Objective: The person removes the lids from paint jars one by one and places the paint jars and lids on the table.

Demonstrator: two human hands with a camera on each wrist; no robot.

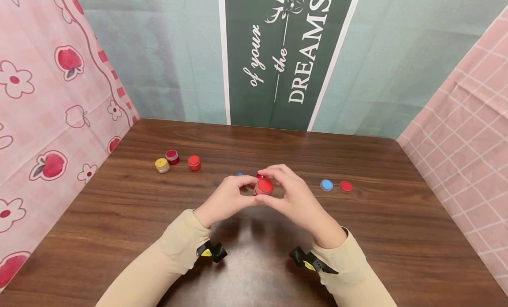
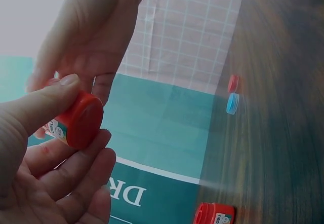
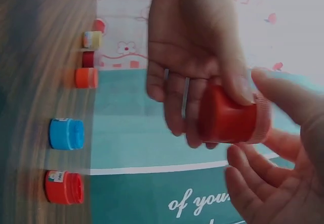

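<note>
Above the middle of the table, both hands hold one small red paint jar [image 1: 263, 187]. My left hand [image 1: 228, 196] grips the jar's body between thumb and fingers, as the right wrist view shows. My right hand [image 1: 293, 196] pinches the lid end [image 3: 262, 117], its thumb and fingers about the rim. Part of a label shows on the jar in the left wrist view. Behind the hands, an uncapped blue jar [image 3: 66, 134] and an uncapped red jar [image 3: 64, 187] stand on the table, mostly hidden in the head view.
At the left stand a yellow jar [image 1: 162, 165], a dark red jar [image 1: 172, 157] and an orange-red jar [image 1: 194, 162]. Right of the hands, a blue lid [image 1: 326, 185] and a red lid [image 1: 346, 186] lie on the wooden table [image 1: 377, 236]. Cloth hangs around it.
</note>
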